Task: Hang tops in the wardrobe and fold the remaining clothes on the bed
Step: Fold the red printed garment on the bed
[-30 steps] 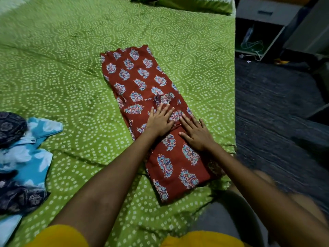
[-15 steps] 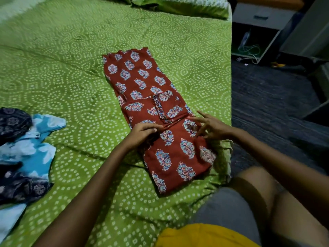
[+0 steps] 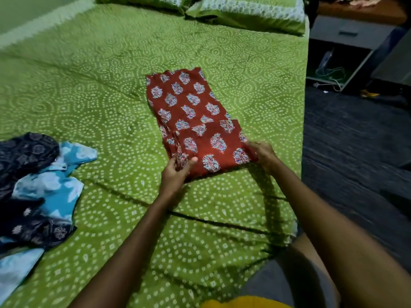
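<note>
A red garment with pale floral motifs (image 3: 189, 110) lies lengthwise on the green patterned bedsheet (image 3: 89, 90). Its near end is doubled over onto the middle, so the piece looks shorter. My left hand (image 3: 178, 172) grips the near left corner of that folded part, thumb on top. My right hand (image 3: 262, 154) pinches the near right corner, its fingers partly hidden under the cloth.
A loose heap of blue tie-dye and dark printed clothes (image 3: 37, 190) lies at the left of the bed. Green pillows (image 3: 244, 12) sit at the head. The bed's right edge drops to a dark floor (image 3: 355, 141), with a bedside cabinet (image 3: 347, 52) beyond.
My hands left the flat cloth, took hold of the garment's near end and folded it away from me over the middle. The view shifted to show more of the bed.
</note>
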Motion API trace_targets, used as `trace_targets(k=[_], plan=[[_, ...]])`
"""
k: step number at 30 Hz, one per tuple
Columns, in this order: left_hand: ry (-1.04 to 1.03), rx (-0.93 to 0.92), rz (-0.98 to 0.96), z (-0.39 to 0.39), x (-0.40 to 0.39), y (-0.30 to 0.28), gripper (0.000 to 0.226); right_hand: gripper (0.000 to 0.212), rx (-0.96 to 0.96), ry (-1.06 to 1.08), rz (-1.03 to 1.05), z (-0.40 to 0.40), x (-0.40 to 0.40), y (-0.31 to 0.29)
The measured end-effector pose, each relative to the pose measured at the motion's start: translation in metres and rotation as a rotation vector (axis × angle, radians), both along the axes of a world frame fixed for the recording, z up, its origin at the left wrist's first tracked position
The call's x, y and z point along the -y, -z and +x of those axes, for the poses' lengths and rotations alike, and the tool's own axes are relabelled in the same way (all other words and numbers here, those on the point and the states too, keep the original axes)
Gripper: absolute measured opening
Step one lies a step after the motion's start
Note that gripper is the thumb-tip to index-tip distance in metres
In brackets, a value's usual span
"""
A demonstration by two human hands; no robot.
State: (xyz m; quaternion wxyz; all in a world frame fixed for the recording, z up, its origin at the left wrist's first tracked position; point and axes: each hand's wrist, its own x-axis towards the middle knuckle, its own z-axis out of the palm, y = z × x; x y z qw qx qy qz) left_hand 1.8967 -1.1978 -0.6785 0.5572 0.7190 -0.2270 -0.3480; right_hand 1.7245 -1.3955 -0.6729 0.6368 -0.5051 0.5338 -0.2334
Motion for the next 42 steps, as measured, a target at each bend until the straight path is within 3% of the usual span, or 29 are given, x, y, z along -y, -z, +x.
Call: trace_targets(k=[4, 7, 12, 16, 19, 24, 26, 31, 34, 36, 37, 39, 41, 42], plan=[[-0.073, 0.433, 0.123, -0.008, 0.015, 0.001, 0.027, 0.018, -0.109, -0.030, -0.180, -0.005, -0.011, 0.001], [-0.145, 0.531, 0.104, 0.002, 0.003, -0.004, 0.029, 0.018, -0.152, 0.007, -0.129, -0.014, -0.032, 0.013], [-0.231, 0.550, 0.189, 0.011, -0.058, -0.002, 0.039, 0.025, -0.196, -0.024, -0.211, -0.023, -0.105, 0.024], [-0.309, 0.610, 0.234, 0.007, -0.094, -0.020, 0.037, 0.027, -0.119, -0.033, -0.170, -0.022, -0.131, 0.006], [-0.311, 0.483, 0.250, -0.002, -0.133, -0.019, 0.031, 0.028, -0.164, -0.122, -0.145, -0.029, -0.162, 0.012], [-0.231, 0.317, 0.319, -0.004, -0.151, -0.019, 0.033, 0.028, -0.113, -0.085, -0.066, -0.030, -0.168, -0.001], [-0.171, 0.432, 0.369, 0.002, -0.138, -0.023, 0.040, 0.031, -0.181, -0.068, -0.179, -0.019, -0.161, -0.002], [-0.147, 0.677, 0.421, 0.004, -0.118, -0.023, 0.034, 0.014, -0.330, 0.043, -0.486, -0.013, -0.175, 0.005], [-0.065, 0.671, 0.604, 0.005, -0.119, -0.018, 0.037, 0.023, -0.504, -0.057, -0.509, -0.018, -0.182, 0.009], [-0.062, 0.764, 0.677, 0.005, -0.117, -0.028, 0.037, 0.030, -0.669, -0.100, -0.602, -0.021, -0.178, 0.000], [-0.074, 0.884, 0.630, 0.005, -0.115, -0.032, 0.038, 0.035, -0.737, -0.099, -0.719, -0.021, -0.175, -0.007], [-0.007, 1.176, 0.337, 0.003, -0.105, -0.037, 0.044, 0.048, -0.702, -0.167, -0.976, -0.015, -0.173, -0.018], [0.292, 1.263, 0.135, 0.001, -0.093, -0.032, 0.051, 0.064, -0.616, -0.482, -1.028, 0.000, -0.183, -0.020], [0.477, 1.228, 0.176, 0.000, -0.089, -0.027, 0.059, 0.070, -0.625, -0.691, -1.001, 0.006, -0.190, -0.013]])
